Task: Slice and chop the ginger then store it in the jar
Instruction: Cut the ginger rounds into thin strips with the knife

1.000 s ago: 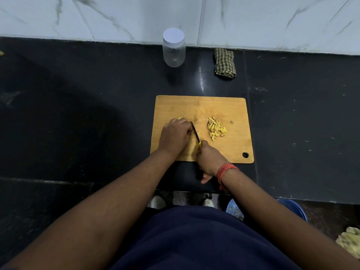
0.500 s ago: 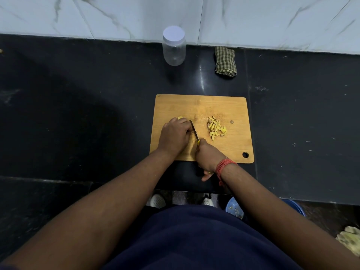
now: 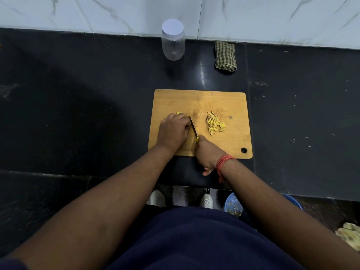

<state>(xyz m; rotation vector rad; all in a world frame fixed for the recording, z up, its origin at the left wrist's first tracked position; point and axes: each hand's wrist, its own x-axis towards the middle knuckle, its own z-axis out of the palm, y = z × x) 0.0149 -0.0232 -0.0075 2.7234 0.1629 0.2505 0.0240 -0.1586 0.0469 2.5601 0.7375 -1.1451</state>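
A wooden cutting board [image 3: 229, 106] lies on the black counter. My left hand [image 3: 173, 131] curls over a piece of yellow ginger [image 3: 179, 113], of which only a tip shows past my fingers. My right hand [image 3: 207, 152] grips the yellow handle of a small knife [image 3: 192, 128], whose dark blade lies right against my left fingers. A pile of cut ginger strips [image 3: 215, 123] sits on the board to the right of the blade. A clear jar [image 3: 173, 42] with its white lid on stands at the back by the wall.
A folded checked cloth [image 3: 225, 56] lies right of the jar against the marble wall. Below the counter edge are a blue bowl [image 3: 233, 206] with scraps and my shoes. Something pale green [image 3: 349, 233] lies at the lower right.
The knife and both hands have stayed at the same spot on the board, with the blade shifting only slightly beside my left fingers.
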